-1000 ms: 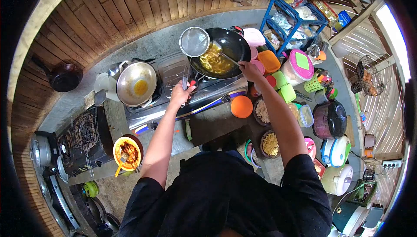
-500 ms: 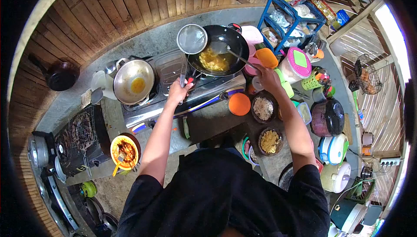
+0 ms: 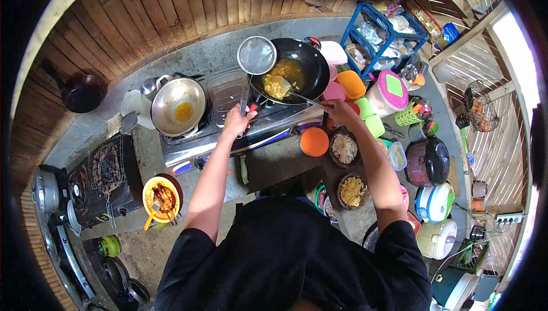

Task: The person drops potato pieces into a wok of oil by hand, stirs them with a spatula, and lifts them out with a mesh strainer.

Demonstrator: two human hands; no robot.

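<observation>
Spatula (image 3: pixel 308 100): now sitting nearer the front of the wok (image 3: pixel 314 67) than before, among the food (image 3: pixel 274 87). Right hand (image 3: pixel 341 112): gripping its handle. Left hand (image 3: pixel 238 121): clasping the strainer (image 3: pixel 257 55), which is overlapping the wok's left rim. Risks: oil (image 3: pixel 293 70) splashing if the spatula is jerking; food slipping off if it is tilting.

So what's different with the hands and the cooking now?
The right hand came nearer the body, drawing the long-handled utensil toward the near side of the wok, where its head now meets the yellow pieces. Nothing was taken hold of or let go. The left hand still holds the strainer by the wok's left edge.
</observation>
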